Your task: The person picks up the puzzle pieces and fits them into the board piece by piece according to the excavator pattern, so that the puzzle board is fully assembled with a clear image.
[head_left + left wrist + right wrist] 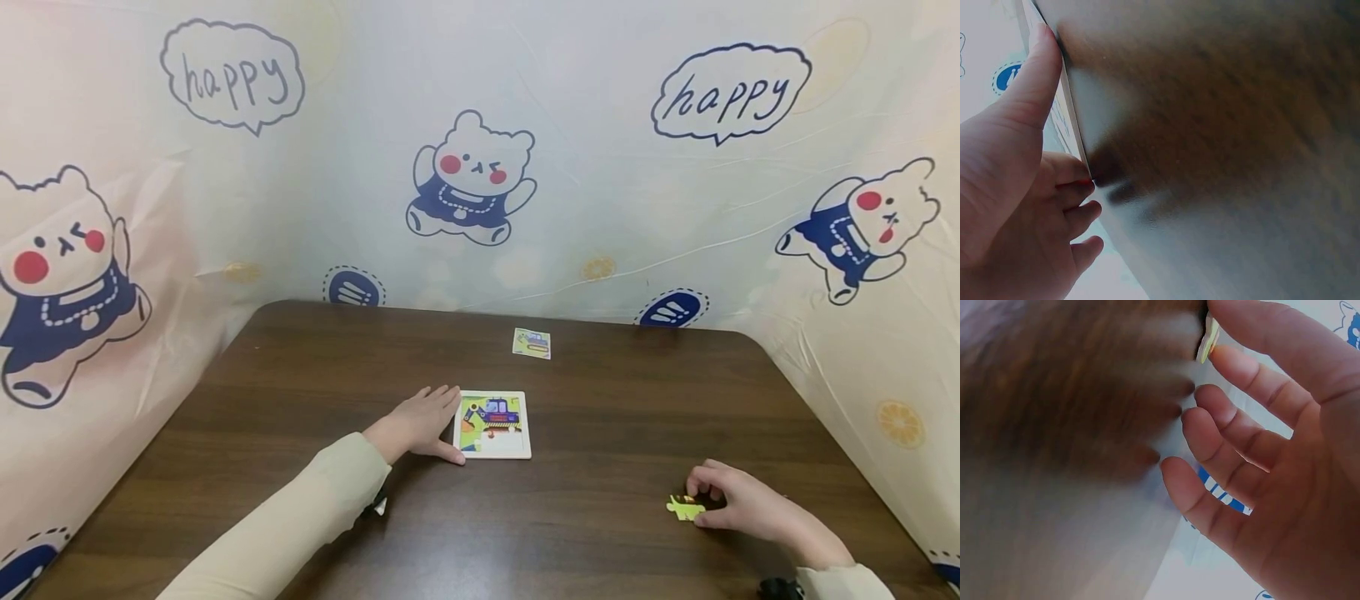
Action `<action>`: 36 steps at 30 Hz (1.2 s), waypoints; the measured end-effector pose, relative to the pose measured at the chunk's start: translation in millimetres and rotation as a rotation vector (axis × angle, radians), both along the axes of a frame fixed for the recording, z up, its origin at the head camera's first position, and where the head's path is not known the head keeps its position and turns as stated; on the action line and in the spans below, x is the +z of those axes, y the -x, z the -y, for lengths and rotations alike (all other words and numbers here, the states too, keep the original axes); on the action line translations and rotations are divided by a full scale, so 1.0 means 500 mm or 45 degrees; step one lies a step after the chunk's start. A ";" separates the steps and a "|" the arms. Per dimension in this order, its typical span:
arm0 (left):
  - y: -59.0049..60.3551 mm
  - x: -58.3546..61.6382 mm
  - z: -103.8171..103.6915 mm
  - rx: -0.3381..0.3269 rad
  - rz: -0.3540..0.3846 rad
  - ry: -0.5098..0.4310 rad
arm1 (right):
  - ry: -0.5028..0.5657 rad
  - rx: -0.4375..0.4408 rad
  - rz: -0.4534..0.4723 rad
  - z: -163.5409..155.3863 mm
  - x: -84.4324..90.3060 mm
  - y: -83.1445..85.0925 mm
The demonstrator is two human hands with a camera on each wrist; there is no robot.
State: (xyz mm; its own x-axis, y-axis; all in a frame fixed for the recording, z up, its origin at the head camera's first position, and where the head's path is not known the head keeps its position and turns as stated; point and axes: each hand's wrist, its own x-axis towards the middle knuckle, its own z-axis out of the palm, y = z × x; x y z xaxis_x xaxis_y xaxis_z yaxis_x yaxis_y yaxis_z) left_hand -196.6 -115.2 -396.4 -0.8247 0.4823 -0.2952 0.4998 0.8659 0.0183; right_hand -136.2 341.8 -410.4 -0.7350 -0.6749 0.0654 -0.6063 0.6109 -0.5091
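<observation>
A square puzzle tray with a white rim lies flat on the table. Its assembled pieces show a blue-purple digger on green, and a white patch shows at lower right. My left hand rests along the tray's left edge, fingers stretched at the upper corner and thumb at the lower one. From the left wrist view, the tray's thin edge runs between thumb and fingers. Off to the right, my right hand pinches a lime-green puzzle piece between thumb and index finger. The piece appears edge-on in the right wrist view, other fingers loosely bent.
A small picture card with a similar digger lies farther back on the dark wooden table. A printed cloth with cartoon bears hangs around the table's back and sides.
</observation>
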 end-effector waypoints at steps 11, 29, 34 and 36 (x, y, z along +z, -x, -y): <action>0.002 -0.002 0.000 0.005 0.001 0.004 | -0.050 -0.089 0.163 0.073 0.032 0.039; 0.003 -0.008 0.001 -0.004 -0.019 0.023 | -0.148 -0.050 -0.141 0.302 0.066 0.104; 0.004 -0.008 0.001 -0.001 -0.019 0.017 | -0.184 -0.028 -0.161 0.363 0.059 0.110; 0.005 -0.008 0.002 0.002 -0.020 0.014 | -0.201 -0.019 -0.164 0.384 0.054 0.112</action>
